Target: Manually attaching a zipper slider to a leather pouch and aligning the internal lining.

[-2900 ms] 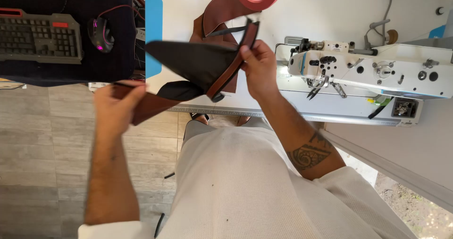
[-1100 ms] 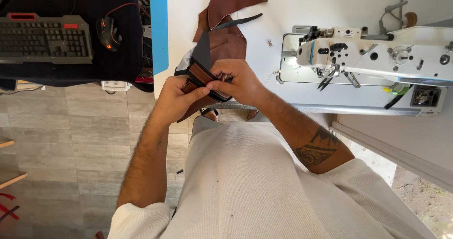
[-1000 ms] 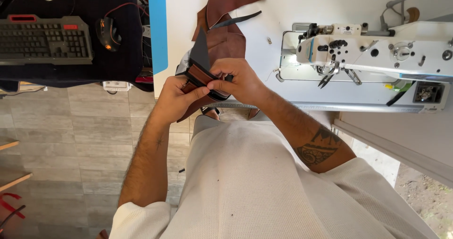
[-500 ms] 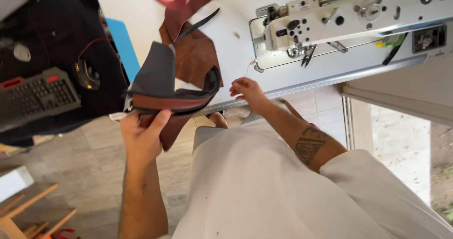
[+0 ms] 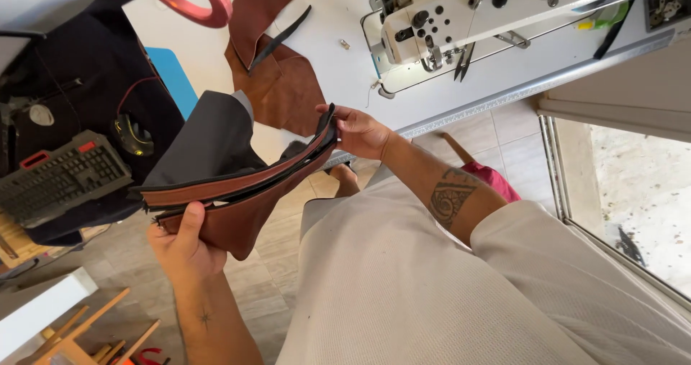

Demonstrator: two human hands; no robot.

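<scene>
Brown leather piece [image 5: 237, 192] stretched between left hand [image 5: 183, 246] and right hand [image 5: 360, 131], both apparently gripping its ends

A white sewing machine [image 5: 461, 19] sits on the table [image 5: 345, 70] beside loose brown leather pieces [image 5: 277, 70], with a keyboard [image 5: 57, 181] well apart.

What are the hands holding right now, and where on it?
Both hold the brown leather piece: left hand at its lower-left end, right hand pinching its upper-right end.
</scene>
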